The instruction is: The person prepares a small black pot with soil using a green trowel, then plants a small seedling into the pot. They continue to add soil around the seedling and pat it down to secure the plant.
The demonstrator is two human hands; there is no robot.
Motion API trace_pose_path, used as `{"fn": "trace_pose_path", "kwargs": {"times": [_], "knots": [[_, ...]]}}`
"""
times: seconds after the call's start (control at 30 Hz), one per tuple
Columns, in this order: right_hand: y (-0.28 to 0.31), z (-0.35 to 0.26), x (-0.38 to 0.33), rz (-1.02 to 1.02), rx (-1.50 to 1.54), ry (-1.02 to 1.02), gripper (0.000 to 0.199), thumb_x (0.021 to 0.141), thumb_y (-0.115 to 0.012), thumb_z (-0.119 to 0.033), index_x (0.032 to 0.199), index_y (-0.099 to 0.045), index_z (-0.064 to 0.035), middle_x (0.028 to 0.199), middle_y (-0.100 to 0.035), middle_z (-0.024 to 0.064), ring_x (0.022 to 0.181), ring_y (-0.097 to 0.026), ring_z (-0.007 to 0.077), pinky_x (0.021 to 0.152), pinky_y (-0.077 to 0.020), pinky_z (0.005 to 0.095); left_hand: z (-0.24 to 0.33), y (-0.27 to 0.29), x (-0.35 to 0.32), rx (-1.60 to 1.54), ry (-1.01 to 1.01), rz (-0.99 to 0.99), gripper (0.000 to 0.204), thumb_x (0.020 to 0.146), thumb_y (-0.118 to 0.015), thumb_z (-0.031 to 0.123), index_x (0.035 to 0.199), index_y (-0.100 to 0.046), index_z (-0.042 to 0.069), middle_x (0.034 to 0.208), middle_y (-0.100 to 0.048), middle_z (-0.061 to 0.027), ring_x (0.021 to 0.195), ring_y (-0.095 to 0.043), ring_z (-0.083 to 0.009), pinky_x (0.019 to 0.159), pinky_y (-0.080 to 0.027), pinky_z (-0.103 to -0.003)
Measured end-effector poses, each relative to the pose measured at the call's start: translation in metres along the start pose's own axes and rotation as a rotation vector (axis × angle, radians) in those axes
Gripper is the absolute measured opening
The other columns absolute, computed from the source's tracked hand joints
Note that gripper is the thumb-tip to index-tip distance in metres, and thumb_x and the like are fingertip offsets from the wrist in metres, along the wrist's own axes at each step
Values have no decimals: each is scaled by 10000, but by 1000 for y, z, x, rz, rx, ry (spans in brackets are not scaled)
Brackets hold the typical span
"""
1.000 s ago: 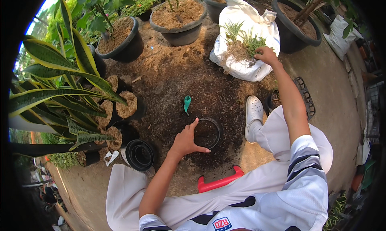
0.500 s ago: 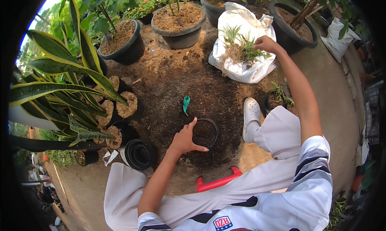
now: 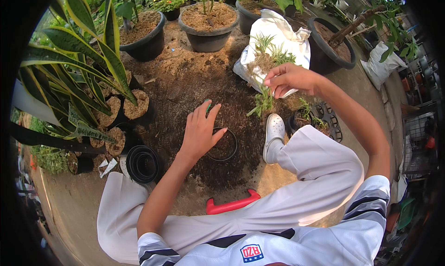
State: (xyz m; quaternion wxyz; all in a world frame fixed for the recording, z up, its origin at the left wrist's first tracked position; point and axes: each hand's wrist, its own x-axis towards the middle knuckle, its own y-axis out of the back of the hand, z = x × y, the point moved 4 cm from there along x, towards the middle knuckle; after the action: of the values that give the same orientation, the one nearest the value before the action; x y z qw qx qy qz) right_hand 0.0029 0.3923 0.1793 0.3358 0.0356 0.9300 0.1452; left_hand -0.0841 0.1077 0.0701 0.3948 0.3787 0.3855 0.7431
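My right hand (image 3: pixel 294 79) pinches a small green plant (image 3: pixel 261 102), whose leaves hang below the fingers. Behind it, more leafy plants with brown roots (image 3: pixel 265 61) lie on a white sack (image 3: pixel 299 39). My left hand (image 3: pixel 198 132) is open, fingers apart, beside and partly over a round black pot (image 3: pixel 236 145) on the dark, soil-strewn ground. A bit of a green tool (image 3: pixel 207 105) shows between the left fingers; the rest is hidden.
Stacked black pots (image 3: pixel 139 163) stand left, near potted snake plants (image 3: pixel 106 71). Large tubs (image 3: pixel 208 39) line the far side. A red handle-like bar (image 3: pixel 233 204) lies near my legs. A small potted plant (image 3: pixel 301 120) sits beyond my white shoe (image 3: pixel 275 134).
My right hand has drawn back from the sack toward me with a small plant. My left hand has lifted off the pot rim and moved slightly away from me, covering most of the green tool.
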Motion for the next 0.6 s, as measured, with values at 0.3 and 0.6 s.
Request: {"fn": "trace_pose_path", "kwargs": {"times": [0.3,0.6], "knots": [[-115,1,-17,-320,318,-156,248,965,-746,-264,1071,-675,-51,938,-733,58,771,-697,115,745,-588,258,28,36,-5,20,-239,363,542,825,-798,152,1342,-645,99,1232,-605,-71,1102,-599,-265,932,-451,-416],[-119,-9,-34,-367,272,-171,238,965,-741,-265,1030,-683,-44,933,-735,67,762,-701,118,717,-580,240,36,51,-16,-40,-321,448,296,769,-828,160,1055,-770,113,960,-623,5,891,-590,-206,767,-428,-375]]}}
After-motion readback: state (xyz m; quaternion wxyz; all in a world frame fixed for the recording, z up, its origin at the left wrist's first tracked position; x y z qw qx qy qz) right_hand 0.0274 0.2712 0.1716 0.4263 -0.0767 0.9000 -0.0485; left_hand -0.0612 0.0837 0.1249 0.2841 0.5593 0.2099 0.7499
